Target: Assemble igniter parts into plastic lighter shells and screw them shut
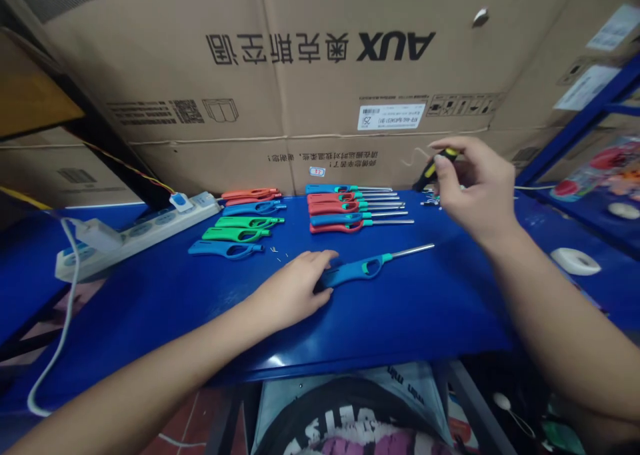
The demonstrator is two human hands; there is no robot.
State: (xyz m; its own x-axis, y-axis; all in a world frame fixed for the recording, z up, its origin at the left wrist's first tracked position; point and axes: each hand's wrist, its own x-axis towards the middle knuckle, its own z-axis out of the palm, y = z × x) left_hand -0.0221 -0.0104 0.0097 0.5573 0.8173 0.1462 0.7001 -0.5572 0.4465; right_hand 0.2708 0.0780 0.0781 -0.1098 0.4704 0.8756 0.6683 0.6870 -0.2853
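Note:
A blue lighter (353,272) with a teal collar and a metal tube lies on the blue table, its tube pointing right. My left hand (300,288) is closed round its handle end. Raised at the right, my right hand (475,182) grips a black and yellow screwdriver (434,168), tilted with its lower end near small metal pieces (430,200). Behind the blue lighter lies a stack of red and blue lighters (340,208) with metal tubes. To the left, several handles without tubes lie in a row, among them a green handle (237,234) and an orange handle (251,194).
A white power strip (145,232) with plugs and a cable lies at the left. A large cardboard box (310,95) stands along the back. Tiny pins lie near the handles. At the right are a white oval object (575,261) and a plastic package (595,168).

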